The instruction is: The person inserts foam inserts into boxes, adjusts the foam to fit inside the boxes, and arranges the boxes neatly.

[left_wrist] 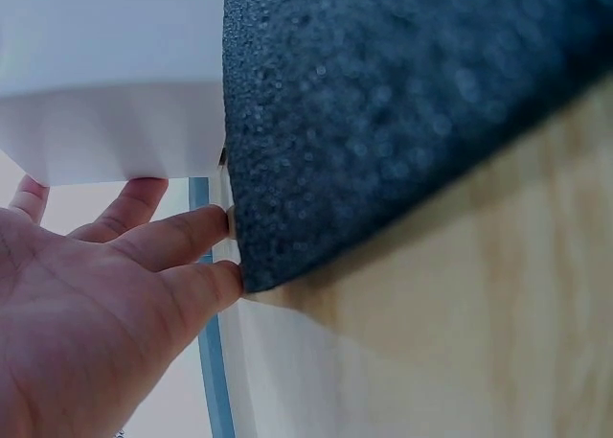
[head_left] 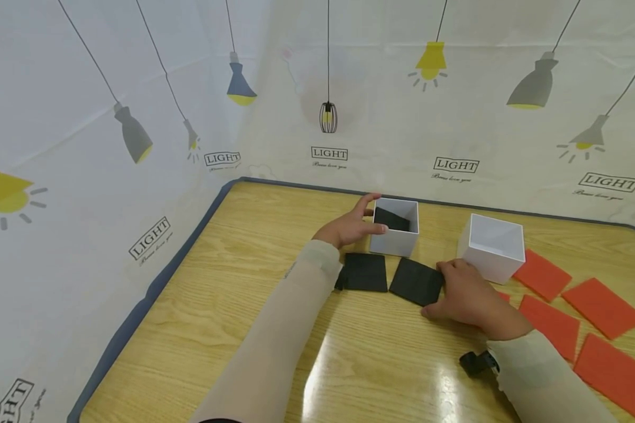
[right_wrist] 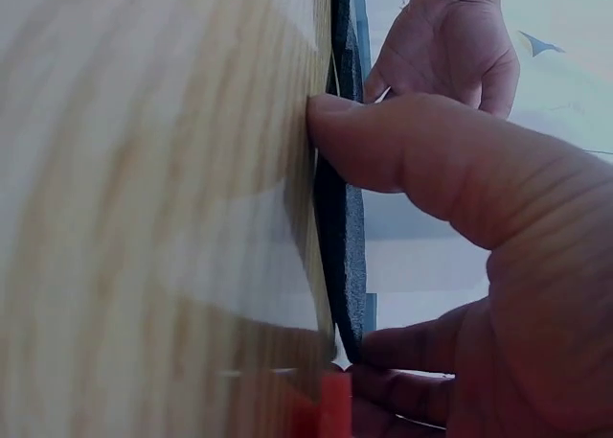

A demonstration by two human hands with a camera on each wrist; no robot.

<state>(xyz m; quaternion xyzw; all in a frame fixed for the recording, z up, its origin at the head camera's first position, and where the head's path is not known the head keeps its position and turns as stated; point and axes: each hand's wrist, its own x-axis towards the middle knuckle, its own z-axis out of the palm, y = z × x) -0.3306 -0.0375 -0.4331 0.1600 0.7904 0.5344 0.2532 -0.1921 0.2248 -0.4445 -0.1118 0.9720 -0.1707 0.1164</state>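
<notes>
At the far side of the table my left hand (head_left: 349, 227) holds a white open-topped box (head_left: 393, 243), thumb at its front rim and fingers about its left side. Inside that box leans a black foam square (head_left: 391, 219). My right hand (head_left: 468, 298) grips another black foam square (head_left: 415, 282) on the table by its right edge, thumb at the near corner and fingers at the far one. In the right wrist view this foam (right_wrist: 343, 256) is seen edge-on between thumb and fingers. A further black square (head_left: 369, 272) lies flat beside the left wrist.
A second white box (head_left: 492, 261) stands to the right, beyond my right hand; its visible inside is bare. Several red foam pieces (head_left: 605, 306) lie spread around it and along the right side. A printed curtain (head_left: 381, 135) rises behind the table's dark-blue edge.
</notes>
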